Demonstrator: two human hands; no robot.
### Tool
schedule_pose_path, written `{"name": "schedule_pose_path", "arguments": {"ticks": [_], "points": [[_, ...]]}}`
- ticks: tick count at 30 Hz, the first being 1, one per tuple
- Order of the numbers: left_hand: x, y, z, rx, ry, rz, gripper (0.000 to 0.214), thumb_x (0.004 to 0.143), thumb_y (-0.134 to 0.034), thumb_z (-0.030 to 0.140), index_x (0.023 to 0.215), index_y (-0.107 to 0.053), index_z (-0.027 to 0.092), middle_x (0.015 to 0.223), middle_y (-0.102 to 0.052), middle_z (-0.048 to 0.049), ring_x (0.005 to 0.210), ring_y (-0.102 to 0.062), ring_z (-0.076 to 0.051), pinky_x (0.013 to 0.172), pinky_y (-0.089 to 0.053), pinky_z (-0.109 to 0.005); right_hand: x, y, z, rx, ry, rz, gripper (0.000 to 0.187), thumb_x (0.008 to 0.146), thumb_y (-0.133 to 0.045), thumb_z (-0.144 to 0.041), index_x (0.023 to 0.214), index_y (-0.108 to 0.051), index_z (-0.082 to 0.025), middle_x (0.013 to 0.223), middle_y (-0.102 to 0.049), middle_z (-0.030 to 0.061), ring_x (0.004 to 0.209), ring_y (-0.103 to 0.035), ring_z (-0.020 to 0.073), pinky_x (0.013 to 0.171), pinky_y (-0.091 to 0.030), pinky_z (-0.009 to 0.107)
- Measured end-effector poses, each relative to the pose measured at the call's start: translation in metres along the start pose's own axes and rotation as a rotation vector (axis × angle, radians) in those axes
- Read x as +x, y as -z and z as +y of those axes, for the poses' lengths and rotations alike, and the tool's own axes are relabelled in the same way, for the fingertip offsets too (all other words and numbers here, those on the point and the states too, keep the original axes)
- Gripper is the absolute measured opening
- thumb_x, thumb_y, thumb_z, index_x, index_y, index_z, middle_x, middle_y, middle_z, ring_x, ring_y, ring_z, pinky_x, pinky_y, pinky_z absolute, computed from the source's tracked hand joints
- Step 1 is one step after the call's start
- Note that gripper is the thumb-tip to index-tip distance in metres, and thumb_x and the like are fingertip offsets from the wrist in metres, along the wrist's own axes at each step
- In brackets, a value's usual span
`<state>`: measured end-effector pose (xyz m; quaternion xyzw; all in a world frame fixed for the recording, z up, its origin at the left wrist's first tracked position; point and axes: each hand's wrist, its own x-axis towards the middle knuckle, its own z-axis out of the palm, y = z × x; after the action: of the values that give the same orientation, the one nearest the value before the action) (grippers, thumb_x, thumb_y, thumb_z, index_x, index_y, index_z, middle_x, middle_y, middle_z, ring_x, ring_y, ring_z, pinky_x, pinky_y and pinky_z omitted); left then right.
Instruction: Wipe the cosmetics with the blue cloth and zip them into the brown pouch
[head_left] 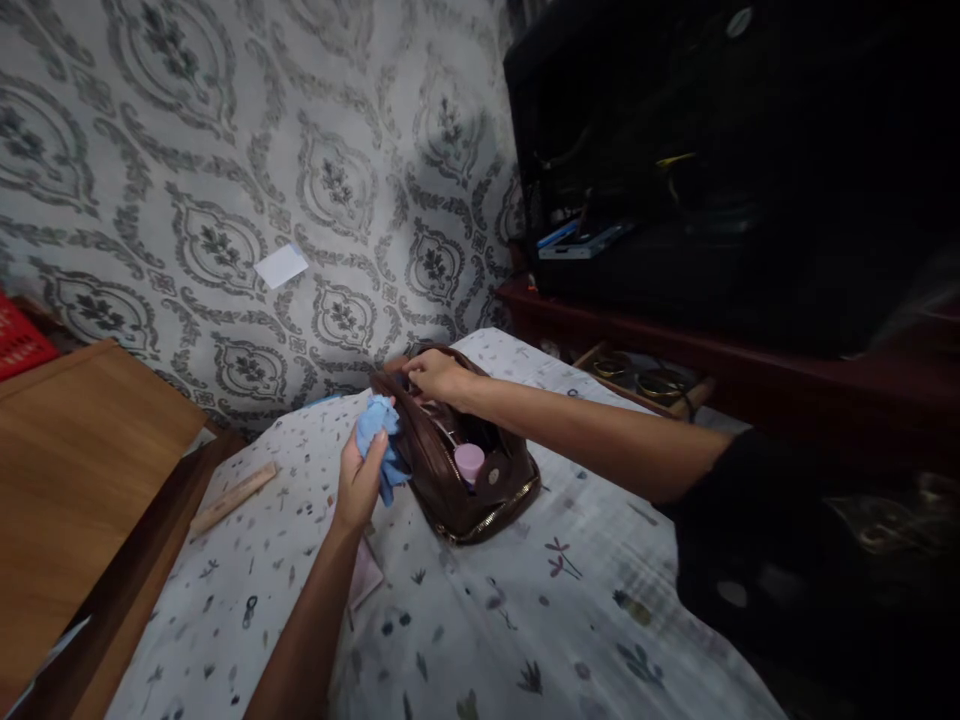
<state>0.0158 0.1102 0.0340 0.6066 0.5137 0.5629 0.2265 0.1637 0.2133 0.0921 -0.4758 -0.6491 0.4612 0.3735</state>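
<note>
A brown zippered pouch point(457, 490) lies open on a white patterned sheet point(480, 620). Inside it I see a pink round cap point(469, 461). My left hand point(360, 480) is closed around a crumpled blue cloth point(379, 440) and presses it against the pouch's left side. My right hand point(439, 377) reaches across from the right and grips the pouch's far rim with curled fingers.
A wooden tabletop point(82, 450) stands at the left, and a thin wooden strip point(232, 497) lies on the sheet beside it. A dark shelf unit point(720, 170) with a red-brown ledge point(675, 350) fills the right. A patterned wall point(262, 180) with a white paper stuck to it rises behind.
</note>
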Motion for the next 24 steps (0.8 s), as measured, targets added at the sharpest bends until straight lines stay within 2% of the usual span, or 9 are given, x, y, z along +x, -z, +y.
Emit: {"name": "schedule_pose_path", "arguments": {"ticks": [2,4,6,8,12,15,18,24], "points": [[-0.003,0.009,-0.003,-0.012,0.074,0.047,0.054,0.085,-0.062,0.059,0.119,-0.069,0.017,0.120,-0.072,-0.0111,0.110,-0.068,-0.024,0.104,-0.051,-0.039,-0.002,0.012,-0.002,0.009,0.030,0.015,0.017,0.086,-0.066,-0.014,0.100,-0.076,-0.014,0.078,-0.074,0.0040,0.057,-0.066,0.0112,0.056,-0.054,0.019],[-0.008,0.022,-0.007,-0.009,0.181,0.098,0.058,0.082,-0.063,0.062,0.118,-0.066,0.016,0.114,-0.073,-0.0125,0.090,-0.072,-0.022,0.077,-0.061,-0.034,-0.007,0.027,-0.001,0.010,0.083,0.028,0.022,0.090,-0.057,-0.010,0.105,-0.073,-0.014,0.083,-0.074,0.0047,0.057,-0.065,0.0104,0.054,-0.053,0.019],[-0.015,0.035,-0.011,0.014,0.234,0.138,0.059,0.079,-0.065,0.064,0.113,-0.064,0.016,0.106,-0.073,-0.0121,0.080,-0.071,-0.020,0.057,-0.057,-0.027,-0.016,0.041,0.001,-0.024,0.161,0.027,0.027,0.092,-0.049,-0.006,0.106,-0.071,-0.013,0.082,-0.072,0.0046,0.059,-0.065,0.0105,0.053,-0.052,0.018],[-0.022,0.047,-0.014,0.048,0.231,0.154,0.057,0.077,-0.067,0.063,0.107,-0.062,0.016,0.101,-0.072,-0.0103,0.079,-0.070,-0.019,0.052,-0.052,-0.023,-0.027,0.051,0.006,-0.141,0.259,0.015,0.028,0.092,-0.047,-0.004,0.101,-0.072,-0.013,0.081,-0.072,0.0039,0.065,-0.067,0.0115,0.059,-0.051,0.018],[-0.037,0.063,-0.021,0.102,0.264,0.141,0.054,0.077,-0.067,0.063,0.104,-0.059,0.017,0.095,-0.071,-0.0080,0.079,-0.070,-0.020,0.053,-0.052,-0.023,-0.049,0.053,0.011,-0.568,0.440,-0.040,0.024,0.092,-0.052,-0.009,0.100,-0.074,-0.016,0.093,-0.076,0.0062,0.090,-0.071,0.0182,0.079,-0.049,0.023],[-0.047,0.071,-0.027,0.154,0.287,0.110,0.053,0.080,-0.064,0.063,0.106,-0.059,0.017,0.091,-0.071,-0.0076,0.077,-0.069,-0.020,0.056,-0.052,-0.025,-0.056,0.045,0.010,-0.792,0.456,-0.159,0.027,0.095,-0.050,-0.016,0.110,-0.074,-0.017,0.105,-0.076,0.0113,0.102,-0.070,0.0239,0.084,-0.048,0.028],[-0.055,0.081,-0.034,0.197,0.285,0.077,0.051,0.083,-0.060,0.062,0.108,-0.060,0.017,0.095,-0.071,-0.0080,0.081,-0.069,-0.021,0.058,-0.051,-0.026,-0.055,0.040,0.008,-0.843,0.420,-0.230,0.033,0.095,-0.049,-0.015,0.119,-0.071,-0.021,0.108,-0.076,0.0108,0.102,-0.071,0.0241,0.083,-0.048,0.028],[-0.066,0.120,-0.052,0.285,0.261,0.162,0.056,0.089,-0.055,0.052,0.136,-0.047,0.022,0.105,-0.069,-0.0073,0.089,-0.071,-0.022,0.079,-0.054,-0.034,-0.063,0.038,0.009,-0.739,0.524,-0.028,0.032,0.095,-0.049,-0.015,0.121,-0.069,-0.017,0.108,-0.076,0.0085,0.103,-0.069,0.0219,0.085,-0.048,0.027]]}}
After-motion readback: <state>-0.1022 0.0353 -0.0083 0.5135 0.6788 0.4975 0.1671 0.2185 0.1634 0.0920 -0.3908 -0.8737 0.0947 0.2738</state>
